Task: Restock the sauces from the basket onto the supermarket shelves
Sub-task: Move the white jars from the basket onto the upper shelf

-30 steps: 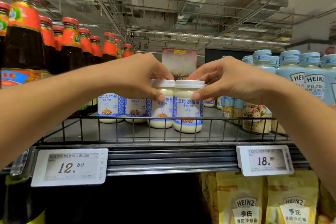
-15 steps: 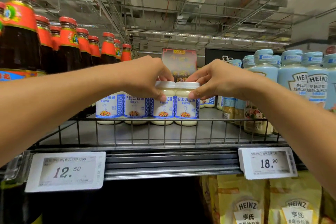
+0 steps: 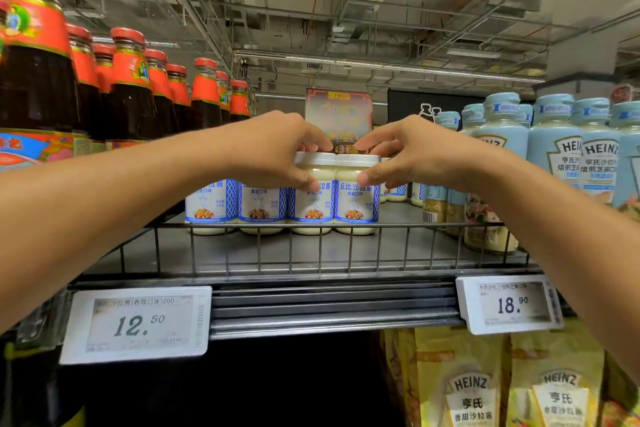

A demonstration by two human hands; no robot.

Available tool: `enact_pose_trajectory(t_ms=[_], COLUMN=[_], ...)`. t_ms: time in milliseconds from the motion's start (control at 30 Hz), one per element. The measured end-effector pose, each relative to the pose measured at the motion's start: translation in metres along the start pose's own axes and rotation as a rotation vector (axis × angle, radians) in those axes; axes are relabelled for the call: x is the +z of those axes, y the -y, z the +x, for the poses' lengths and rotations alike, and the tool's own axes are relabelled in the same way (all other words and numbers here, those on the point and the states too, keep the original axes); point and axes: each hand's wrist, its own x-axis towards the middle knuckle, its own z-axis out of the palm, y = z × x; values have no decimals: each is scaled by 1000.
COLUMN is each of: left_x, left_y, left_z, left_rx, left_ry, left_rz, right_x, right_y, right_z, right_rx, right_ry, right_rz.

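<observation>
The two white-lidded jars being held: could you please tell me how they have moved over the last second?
The left hand and right hand pushed the left jar and right jar back from the front rail, into line with the two jars beside them. Both hands still grip the lids; nothing was let go. The red-capped bottles and price tags stayed put.

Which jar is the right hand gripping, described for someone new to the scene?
On the grey metal shelf behind the wire rail, above the white 12.50 price tag, four white-lidded, blue-labelled cream sauce jars form the front row. It is the rightmost jar, pinched at its lid by the right hand; the left hand grips its neighbour.
</observation>
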Motion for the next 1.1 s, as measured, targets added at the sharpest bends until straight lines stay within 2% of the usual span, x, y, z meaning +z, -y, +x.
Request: enact_pose_trajectory(t_ms=[300,500,600,833,1100], left_x=[-12,-28,-35,-44,-32], left_y=[-4,-29,-49,-93,-133], left_z=[-24,-58,-76,-136,-241], left_rx=[14,-18,-48,-212,-443], left_ry=[-114,-182,-266,-442,-489], left_rz=[-106,-131,-181,-462,-723], right_x=[12,16,22,45,109], right_y=[11,27,36,51,78], right_z=[-17,-41,-58,-100,-150], right_rx=[-140,-260,-349,-523,-594], right_ry=[-241,-271,-279,-192,45], right_rz=[-87,-78,13,360,730])
